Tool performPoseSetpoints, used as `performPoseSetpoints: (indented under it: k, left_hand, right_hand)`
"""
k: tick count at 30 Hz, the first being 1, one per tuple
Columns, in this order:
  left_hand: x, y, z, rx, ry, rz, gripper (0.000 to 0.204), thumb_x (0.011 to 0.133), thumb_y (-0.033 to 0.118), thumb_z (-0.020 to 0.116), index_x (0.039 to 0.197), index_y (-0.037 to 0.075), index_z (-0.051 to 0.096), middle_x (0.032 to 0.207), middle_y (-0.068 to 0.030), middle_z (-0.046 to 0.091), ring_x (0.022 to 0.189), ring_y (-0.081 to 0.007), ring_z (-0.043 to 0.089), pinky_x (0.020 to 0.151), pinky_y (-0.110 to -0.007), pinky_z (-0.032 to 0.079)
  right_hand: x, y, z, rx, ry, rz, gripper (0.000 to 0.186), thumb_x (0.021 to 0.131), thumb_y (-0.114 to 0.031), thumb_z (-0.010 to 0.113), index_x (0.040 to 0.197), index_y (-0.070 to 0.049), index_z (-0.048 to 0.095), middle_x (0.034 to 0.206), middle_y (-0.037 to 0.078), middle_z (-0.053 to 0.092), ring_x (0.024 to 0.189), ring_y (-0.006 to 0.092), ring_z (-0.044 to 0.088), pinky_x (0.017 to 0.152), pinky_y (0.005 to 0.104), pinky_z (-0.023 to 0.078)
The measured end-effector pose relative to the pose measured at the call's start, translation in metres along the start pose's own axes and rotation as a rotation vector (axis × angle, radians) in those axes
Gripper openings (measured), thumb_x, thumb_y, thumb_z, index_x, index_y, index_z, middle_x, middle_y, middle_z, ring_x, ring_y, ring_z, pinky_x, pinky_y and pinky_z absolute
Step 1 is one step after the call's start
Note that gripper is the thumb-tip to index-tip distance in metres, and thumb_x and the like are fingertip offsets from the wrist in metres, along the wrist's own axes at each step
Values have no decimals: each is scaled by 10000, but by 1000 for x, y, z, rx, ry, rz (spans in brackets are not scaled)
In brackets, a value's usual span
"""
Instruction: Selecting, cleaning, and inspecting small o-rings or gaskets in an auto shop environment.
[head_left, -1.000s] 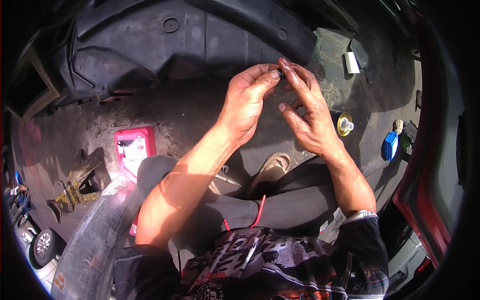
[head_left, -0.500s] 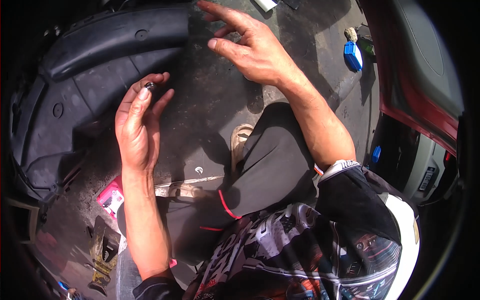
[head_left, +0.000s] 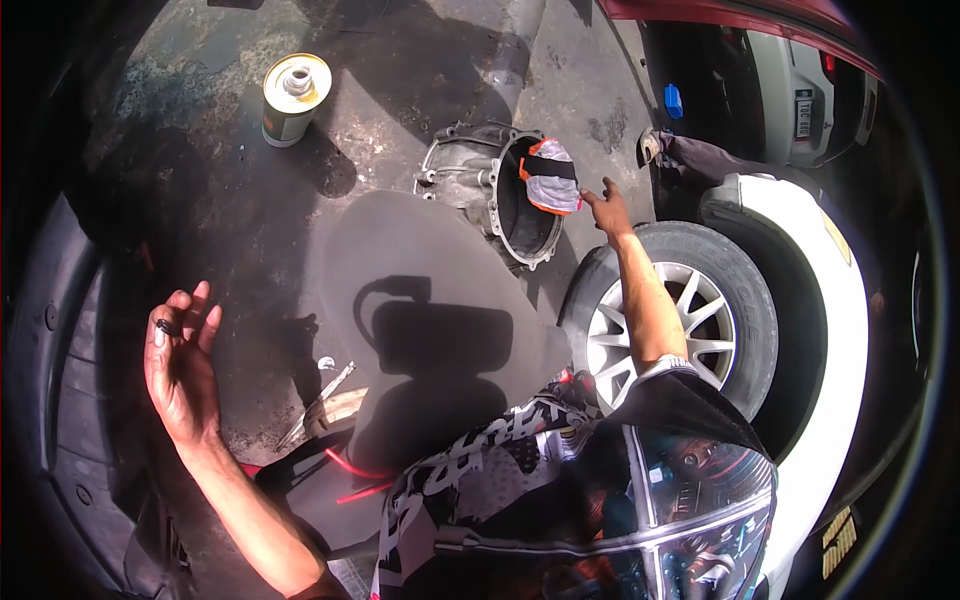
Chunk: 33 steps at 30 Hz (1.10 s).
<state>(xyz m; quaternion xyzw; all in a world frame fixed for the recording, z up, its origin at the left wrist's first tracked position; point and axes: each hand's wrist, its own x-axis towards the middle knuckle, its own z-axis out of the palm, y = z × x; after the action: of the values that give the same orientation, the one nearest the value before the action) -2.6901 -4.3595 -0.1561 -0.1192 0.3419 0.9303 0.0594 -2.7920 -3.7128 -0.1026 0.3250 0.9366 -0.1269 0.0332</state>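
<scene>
My left hand [head_left: 187, 385] is raised at the left, its fingers curled up. A small dark piece [head_left: 166, 327], too small to name, is pinched at the thumb. My right hand [head_left: 608, 210] reaches out with fingers apart and nothing in it. Just left of its fingertips is a grey and orange work glove [head_left: 552, 177] with a black band. The glove lies over the rim of a round metal housing [head_left: 460, 165], which has bolt lugs around its open end. Any contact between fingertips and glove is hard to tell.
An open-spouted metal can [head_left: 297, 100] stands at the far left. A wheel with a silver rim [head_left: 670, 320] is at my right, beside a white car fender [head_left: 850, 290]. A black plastic liner [head_left: 85, 440] lies at left. Farther back are a blue case [head_left: 673, 101] and a person's leg [head_left: 720, 158].
The view has swung to the right, bringing the can, housing and wheel into sight. My right hand has come away from the black liner's side toward the glove. My left hand keeps the dark piece.
</scene>
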Motion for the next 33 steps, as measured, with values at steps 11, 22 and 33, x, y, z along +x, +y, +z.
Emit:
performPoseSetpoints:
  k: [11, 22, 33]
  left_hand:
    - [-35, 21, 37, 264, 203, -106, 235, 948, 285, 559, 984, 53, 546, 1119, -94, 562, 1162, -272, 559, 954, -394, 457]
    - [-24, 90, 290, 263, 319, 274, 148, 958, 151, 527, 1017, 34, 597, 1130, -81, 594, 1218, -259, 505, 1052, -402, 352]
    - [-61, 189, 464, 998, 484, 390, 139, 903, 156, 587, 916, 18, 569, 981, -105, 597, 971, -283, 591, 909, -414, 432]
  right_hand:
    - [24, -46, 29, -378, -375, -34, 544, 860, -131, 572, 1369, -65, 390, 1111, 167, 642, 876, 289, 678, 777, 356, 559]
    - [-130, -257, -205, 1216, -1218, 525, 180, 769, -15, 563, 942, -24, 610, 939, 64, 649, 934, 196, 610, 953, 387, 453]
    - [-298, -372, -343, 325, -1734, -551, 178, 694, 15, 577, 856, 0, 649, 749, 29, 619, 748, 127, 584, 692, 296, 486]
